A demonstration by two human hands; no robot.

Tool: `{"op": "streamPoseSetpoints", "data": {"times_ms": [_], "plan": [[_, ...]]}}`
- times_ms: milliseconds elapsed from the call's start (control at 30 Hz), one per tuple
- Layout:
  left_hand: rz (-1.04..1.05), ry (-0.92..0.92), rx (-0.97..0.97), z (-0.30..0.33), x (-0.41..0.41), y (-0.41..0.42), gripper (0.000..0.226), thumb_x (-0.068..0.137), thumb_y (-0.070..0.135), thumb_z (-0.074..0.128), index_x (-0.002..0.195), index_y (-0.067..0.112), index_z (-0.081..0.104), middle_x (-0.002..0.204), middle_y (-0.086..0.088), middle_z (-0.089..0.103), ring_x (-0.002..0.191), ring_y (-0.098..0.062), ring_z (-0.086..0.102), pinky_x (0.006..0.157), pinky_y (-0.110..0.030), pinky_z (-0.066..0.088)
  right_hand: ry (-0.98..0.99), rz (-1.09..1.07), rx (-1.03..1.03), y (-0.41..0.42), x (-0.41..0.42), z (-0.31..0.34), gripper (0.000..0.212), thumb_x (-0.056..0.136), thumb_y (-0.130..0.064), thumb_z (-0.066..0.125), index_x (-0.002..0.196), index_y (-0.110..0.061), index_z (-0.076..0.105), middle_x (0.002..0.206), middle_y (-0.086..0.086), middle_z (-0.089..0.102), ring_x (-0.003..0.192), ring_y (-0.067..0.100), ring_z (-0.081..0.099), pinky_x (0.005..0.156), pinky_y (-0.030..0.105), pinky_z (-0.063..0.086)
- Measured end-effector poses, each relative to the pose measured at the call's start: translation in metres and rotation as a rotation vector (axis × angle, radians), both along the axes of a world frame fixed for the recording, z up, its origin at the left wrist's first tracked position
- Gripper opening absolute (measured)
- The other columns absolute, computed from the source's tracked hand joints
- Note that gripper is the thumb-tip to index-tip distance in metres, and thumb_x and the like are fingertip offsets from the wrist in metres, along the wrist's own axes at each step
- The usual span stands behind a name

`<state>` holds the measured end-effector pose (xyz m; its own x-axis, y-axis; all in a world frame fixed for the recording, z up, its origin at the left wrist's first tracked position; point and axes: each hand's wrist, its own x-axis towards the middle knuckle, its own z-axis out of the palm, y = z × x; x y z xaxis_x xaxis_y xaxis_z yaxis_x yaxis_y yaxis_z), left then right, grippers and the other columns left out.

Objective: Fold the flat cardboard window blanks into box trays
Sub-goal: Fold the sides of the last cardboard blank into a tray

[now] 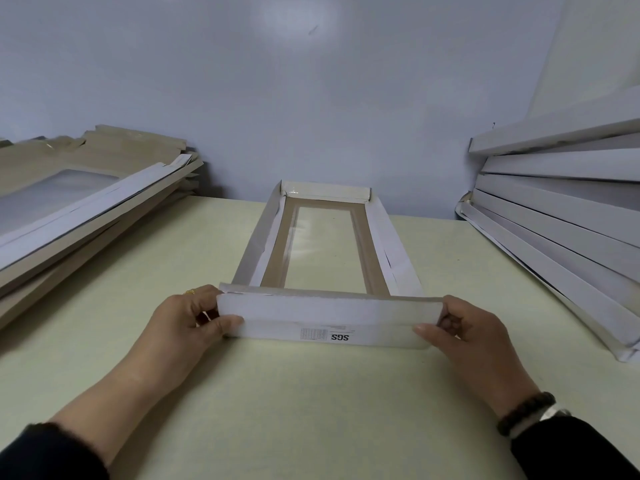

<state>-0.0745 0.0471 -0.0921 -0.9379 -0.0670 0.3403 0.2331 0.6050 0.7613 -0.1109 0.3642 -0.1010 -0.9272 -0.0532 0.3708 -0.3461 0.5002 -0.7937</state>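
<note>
Cardboard, thin and light, looks apt to crease if squeezed: the left hand (188, 318) and right hand (462, 327) pinch the near flap (329, 315) at its ends, best held there, the tray (323, 244) lying mid-surface (173, 258) between the flat blanks (79, 206) and finished trays (561, 220).

A pale yellow-green table (173, 258) runs to a blue-grey wall. At its middle, reaching the far edge, lies a half-folded cardboard tray (325, 244) with a clear window. A stack of flat brown window blanks (86, 202) lies along the left edge. A stack of white pieces, probably folded trays (561, 216), lies along the right edge.
</note>
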Motion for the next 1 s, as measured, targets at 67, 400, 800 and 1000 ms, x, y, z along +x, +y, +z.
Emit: {"op": "streamPoseSetpoints", "data": {"times_ms": [67, 400, 800, 1000], "plan": [[-0.004, -0.031, 0.039, -0.001, 0.0, 0.0, 0.018, 0.083, 0.004, 0.065, 0.07, 0.016, 0.068, 0.076, -0.01, 0.062, 0.06, -0.017, 0.047, 0.056, -0.011, 0.036, -0.025, 0.007, -0.066, -0.001, -0.001, -0.001, 0.019, 0.072, -0.001, 0.072, 0.065, -0.009, 0.057, 0.05, -0.009, 0.051, 0.047, 0.003, 0.043, 0.047, 0.008, 0.035], [0.134, 0.044, 0.145, -0.007, 0.001, 0.013, 0.038, 0.081, 0.0, 0.065, 0.083, 0.023, 0.035, 0.078, -0.017, 0.057, 0.065, -0.024, 0.046, 0.06, -0.027, 0.037, 0.018, -0.072, -0.142, -0.002, -0.003, -0.006, 0.037, 0.071, 0.001, 0.074, 0.069, -0.018, 0.042, 0.055, -0.007, 0.046, 0.051, 0.006, 0.04, 0.051, 0.011, 0.037], [0.023, 0.085, -0.307, -0.007, 0.005, 0.011, 0.037, 0.077, 0.022, 0.072, 0.114, 0.026, 0.065, 0.084, 0.013, 0.05, 0.085, -0.003, 0.042, 0.072, -0.004, 0.032, 0.131, -0.007, 0.213, -0.002, 0.007, 0.001, 0.019, 0.073, -0.007, 0.075, 0.088, -0.017, 0.072, 0.071, -0.003, 0.053, 0.07, 0.001, 0.049, 0.064, 0.003, 0.036], [0.018, 0.083, -0.374, -0.008, 0.003, 0.009, 0.016, 0.076, 0.021, 0.073, 0.092, 0.021, 0.075, 0.084, 0.009, 0.049, 0.083, -0.015, 0.049, 0.068, -0.016, 0.035, 0.112, -0.006, 0.301, -0.002, 0.007, -0.001, 0.014, 0.07, -0.014, 0.079, 0.077, -0.019, 0.068, 0.079, -0.006, 0.052, 0.074, 0.008, 0.05, 0.065, 0.008, 0.038]]}}
